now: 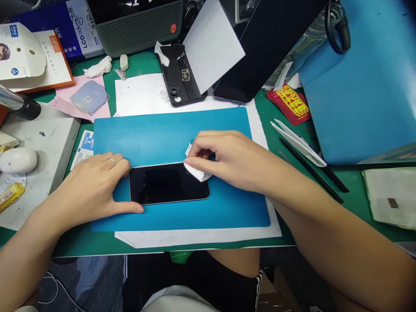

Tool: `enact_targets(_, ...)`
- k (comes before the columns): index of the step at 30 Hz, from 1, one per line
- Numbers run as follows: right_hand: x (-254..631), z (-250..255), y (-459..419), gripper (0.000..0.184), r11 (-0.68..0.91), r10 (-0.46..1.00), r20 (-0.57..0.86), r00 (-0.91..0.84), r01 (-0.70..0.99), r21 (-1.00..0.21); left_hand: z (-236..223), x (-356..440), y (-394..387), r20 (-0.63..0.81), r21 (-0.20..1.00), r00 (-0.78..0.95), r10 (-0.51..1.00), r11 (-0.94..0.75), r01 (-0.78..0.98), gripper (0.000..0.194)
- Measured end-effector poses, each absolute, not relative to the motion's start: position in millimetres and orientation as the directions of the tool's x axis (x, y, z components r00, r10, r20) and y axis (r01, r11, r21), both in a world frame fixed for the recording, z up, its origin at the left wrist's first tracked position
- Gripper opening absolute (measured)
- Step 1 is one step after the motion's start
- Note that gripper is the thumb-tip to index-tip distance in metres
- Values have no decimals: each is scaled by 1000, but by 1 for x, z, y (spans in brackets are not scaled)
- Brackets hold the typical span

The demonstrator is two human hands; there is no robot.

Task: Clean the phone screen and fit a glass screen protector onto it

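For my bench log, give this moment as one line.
left hand: steadies phone end | right hand: presses white wipe on phone corner | phone: flat on blue mat

A single head-worn view looks steeply down and forward, close over the flat blue rubber work mat [169, 130] at frame centre.
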State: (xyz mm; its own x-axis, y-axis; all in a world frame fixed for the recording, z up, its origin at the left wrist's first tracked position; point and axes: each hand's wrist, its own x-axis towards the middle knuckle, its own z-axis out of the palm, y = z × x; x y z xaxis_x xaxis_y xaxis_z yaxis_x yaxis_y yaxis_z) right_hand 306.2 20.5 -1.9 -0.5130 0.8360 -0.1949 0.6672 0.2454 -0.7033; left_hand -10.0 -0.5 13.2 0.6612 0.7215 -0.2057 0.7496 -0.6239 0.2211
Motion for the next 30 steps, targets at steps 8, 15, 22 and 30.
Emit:
enact_targets(8,314,-3,24,20,271,789,-214,-575,639,-720,13,-9,0,-233,214,648,726,-611,762,75)
enact_targets(15,317,-2,21,22,268,774,-258,-579,668,-694,13,-9,0,-243,217,633,735,-595,774,74)
enact_targets(22,317,-2,18,20,277,777,-250,-577,671,-687,12,-11,-1,-218,213,659,720,-624,752,73)
enact_targets(30,316,-3,21,24,290,792,-209,-574,655,-698,13,-8,0,-231,231,642,731,-600,766,72)
